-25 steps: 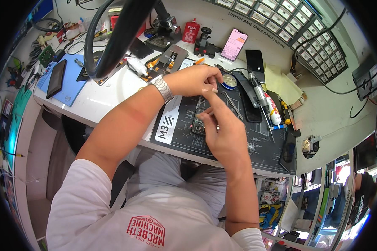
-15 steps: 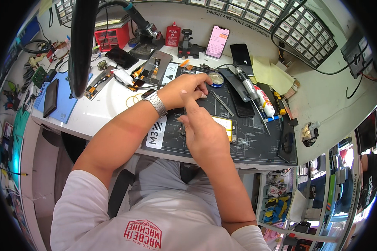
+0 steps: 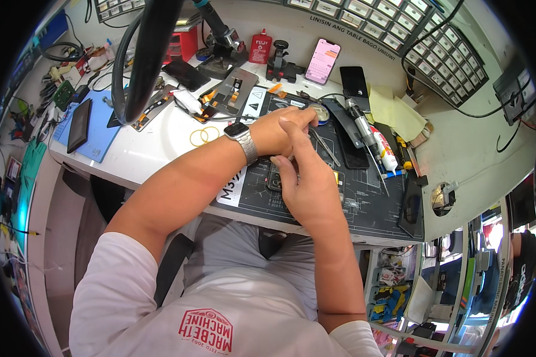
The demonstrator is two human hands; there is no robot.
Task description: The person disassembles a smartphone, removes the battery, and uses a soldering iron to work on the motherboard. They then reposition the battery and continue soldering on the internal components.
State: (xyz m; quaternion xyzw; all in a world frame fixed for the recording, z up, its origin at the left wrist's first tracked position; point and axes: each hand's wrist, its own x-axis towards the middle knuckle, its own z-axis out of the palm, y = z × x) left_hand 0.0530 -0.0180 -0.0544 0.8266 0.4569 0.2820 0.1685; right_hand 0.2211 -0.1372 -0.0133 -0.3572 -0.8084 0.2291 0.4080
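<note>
My left hand [image 3: 278,132], with a steel-band watch [image 3: 239,133] on its wrist, reaches over the dark work mat [image 3: 363,205]. Its fingers curl down beside a small round tin [image 3: 321,114]; what they hold, if anything, is hidden. My right hand [image 3: 313,184] is nearer to me, index finger stretched across the back of the left hand and thumb apart from it. Its other fingers are hidden. Beneath the right hand lies an opened phone [image 3: 274,178], mostly covered, a bit of yellow showing at its right. Tweezers [image 3: 326,147] rest just right of the hands.
Dark phone panels [image 3: 355,156], a pen-shaped tool [image 3: 363,128] and a white tube [image 3: 384,149] lie to the right. Behind stand a lit phone [image 3: 323,61] and a red bottle [image 3: 260,47]. Yellow rubber bands [image 3: 203,136] lie left. A black lamp arm [image 3: 152,59] hangs in front.
The view has shifted, so the bench sits a little further right and lower. My right hand covers more of the opened phone and its yellow part. Both hands stay close together.
</note>
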